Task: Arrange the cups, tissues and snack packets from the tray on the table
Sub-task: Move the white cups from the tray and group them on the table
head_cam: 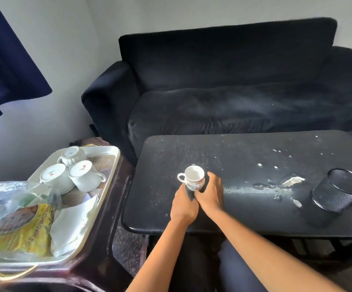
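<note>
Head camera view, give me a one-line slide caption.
Both hands, left hand and right hand, set an upright cup on the black table; three upturned cups remain on the tray.

Worktop (244,157) sits in front of sofa (234,91), sofa behind it along far wall. Upright cup (193,179) on worktop, left of centre, handle pointing left. Left hand (183,205) and right hand (212,193) at cup's near side, touching each other, fingers around its base. Mesh holder (339,190) lies tipped on worktop's right end, well apart from cup. Tray (107,165) on a lower side table (99,245) left of worktop. In tray: three upturned cups (74,171) at far end, tissues (74,224) nearer, snack packets (17,226) left of tissues. Curtain (6,60) hangs upper left.
</note>
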### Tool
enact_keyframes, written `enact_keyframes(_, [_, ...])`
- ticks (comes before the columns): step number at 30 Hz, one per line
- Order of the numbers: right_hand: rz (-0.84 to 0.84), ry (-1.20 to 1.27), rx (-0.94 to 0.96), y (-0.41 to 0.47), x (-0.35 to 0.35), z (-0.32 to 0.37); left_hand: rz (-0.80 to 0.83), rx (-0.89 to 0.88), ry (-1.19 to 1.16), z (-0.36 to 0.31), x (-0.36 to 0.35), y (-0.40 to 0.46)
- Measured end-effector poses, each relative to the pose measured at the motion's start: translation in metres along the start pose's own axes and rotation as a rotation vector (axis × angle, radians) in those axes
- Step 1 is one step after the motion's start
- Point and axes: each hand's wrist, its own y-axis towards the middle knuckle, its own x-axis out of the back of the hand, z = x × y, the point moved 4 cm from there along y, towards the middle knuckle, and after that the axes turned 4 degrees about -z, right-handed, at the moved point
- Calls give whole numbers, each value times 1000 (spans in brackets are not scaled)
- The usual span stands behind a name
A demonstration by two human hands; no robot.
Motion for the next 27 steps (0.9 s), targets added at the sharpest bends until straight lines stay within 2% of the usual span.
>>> enact_keyframes(3, [-9,-70,18,-10,8,3,-17,-13,130,-2,6,-8])
enact_keyframes(10, [-37,-299,186,-27,31,25,-86,-188,311,-15,50,-26])
enact_keyframes(13, [-38,-334,254,-28,31,47,-208,-263,363,-22,95,-25])
enact_keyframes(17, [-21,-345,356,-29,18,88,-458,-328,402,-21,158,-28])
enact_keyframes(22, [86,-372,542,-33,-18,145,-644,-222,375,9,208,-32])
enact_keyframes(27, [200,-384,733,-43,-60,197,-634,-73,352,34,229,-28])
